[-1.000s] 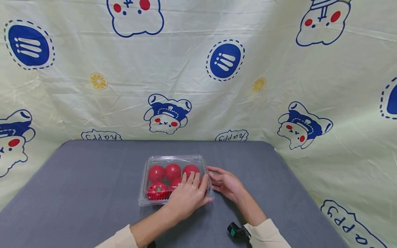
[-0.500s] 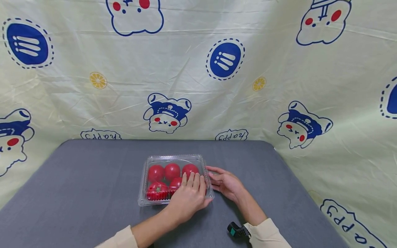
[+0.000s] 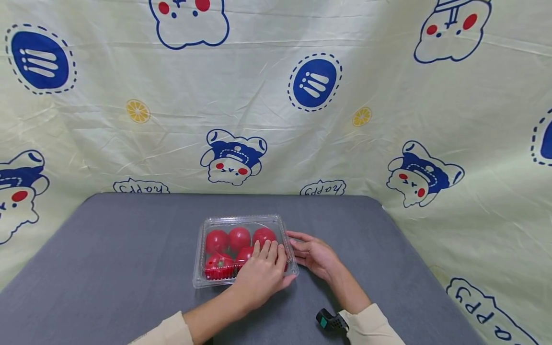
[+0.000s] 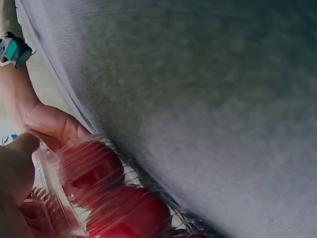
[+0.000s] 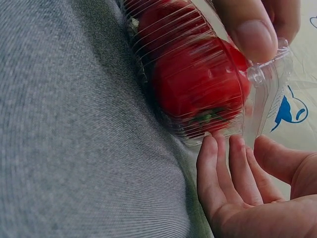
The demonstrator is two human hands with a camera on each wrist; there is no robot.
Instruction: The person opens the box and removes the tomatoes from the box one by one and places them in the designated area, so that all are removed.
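Observation:
A clear plastic clamshell box (image 3: pixel 201 258) of several red tomatoes (image 3: pixel 239 238) sits on the grey table in the head view. My left hand (image 3: pixel 260 280) lies over its near right part, fingers resting on the lid. In the right wrist view the left thumb (image 5: pixel 255 42) is at the rim by a corner tab. My right hand (image 3: pixel 316 258) is at the box's right side. Its fingertips (image 5: pixel 237 144) touch the clear wall low down, and its thumb is held beside the rim. Both hands hide part of the box. Green tomato stalks (image 5: pixel 205 118) show through the plastic.
The grey cloth-covered table (image 3: pixel 129 268) spreads around the box. Behind and beside it hangs a pale printed curtain (image 3: pixel 258 96). A black wrist device (image 3: pixel 331 320) is strapped to the right wrist, near the light sleeve (image 3: pixel 371 328).
The left fingers have drawn slightly closer together over the lid. The right hand and the box stay where they were.

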